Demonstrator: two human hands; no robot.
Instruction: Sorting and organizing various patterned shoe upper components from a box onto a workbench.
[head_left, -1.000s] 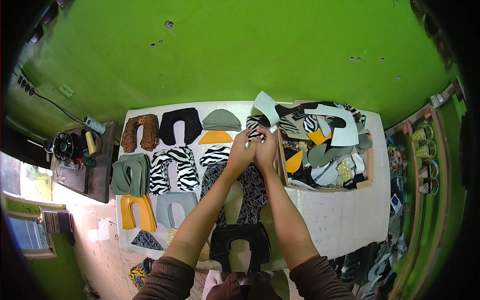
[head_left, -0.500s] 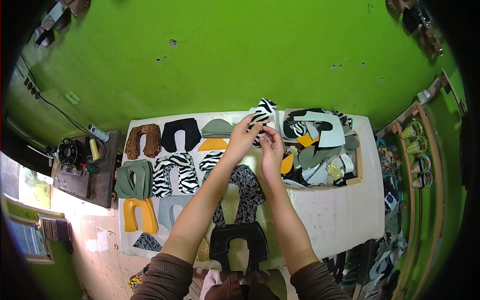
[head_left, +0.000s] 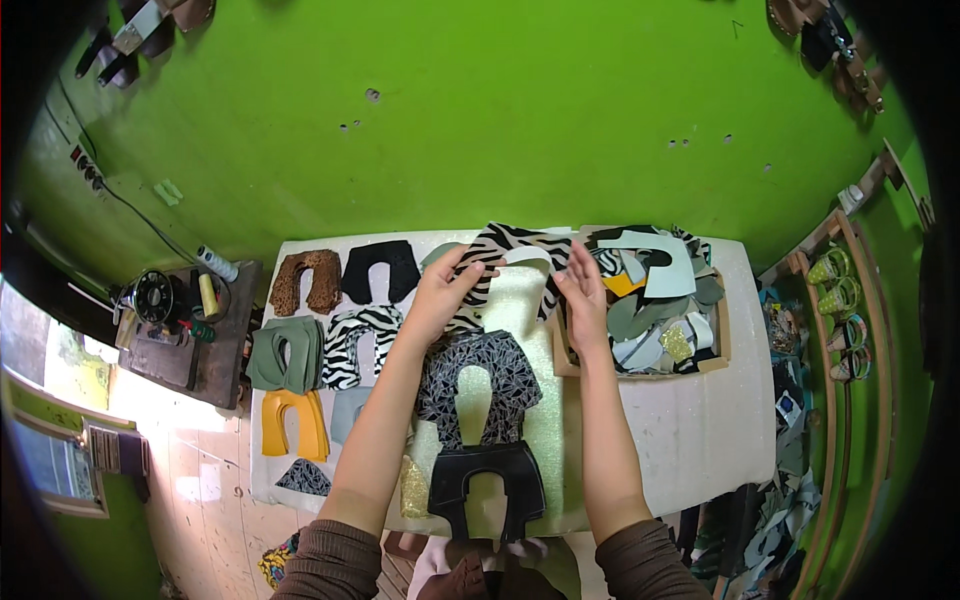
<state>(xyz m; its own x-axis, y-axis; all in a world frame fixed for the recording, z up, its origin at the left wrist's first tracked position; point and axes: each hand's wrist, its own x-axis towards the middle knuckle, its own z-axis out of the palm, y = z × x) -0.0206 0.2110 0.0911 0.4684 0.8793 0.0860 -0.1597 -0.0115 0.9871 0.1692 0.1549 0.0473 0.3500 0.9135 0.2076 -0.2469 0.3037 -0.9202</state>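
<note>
Above the far side of the table I hold up a U-shaped zebra-print piece (head_left: 520,238), its arch spread between both hands. My left hand (head_left: 445,293) pinches its left leg, thumb in front. On the other side my right hand (head_left: 583,295) grips the right leg, fingers pointing up. Below my hands lie a black-and-grey patterned U-shaped stack (head_left: 440,390) and a shiny black U-shaped piece (head_left: 487,462). A second zebra-print stack (head_left: 343,345) sits left of my left forearm, and part of another zebra piece shows under my left hand.
An open cardboard box (head_left: 640,369) of mixed scraps stands right of my right hand. Leopard (head_left: 322,285), black (head_left: 398,262), green (head_left: 290,372) and yellow (head_left: 310,428) stacks line the left. A side table (head_left: 230,350) with a winding device and a shoe rack (head_left: 803,262) flank the table.
The zebra-print piece was bunched between my close-set hands; now it is opened out. My left hand has moved left and my right hand right. The view has shifted slightly.
</note>
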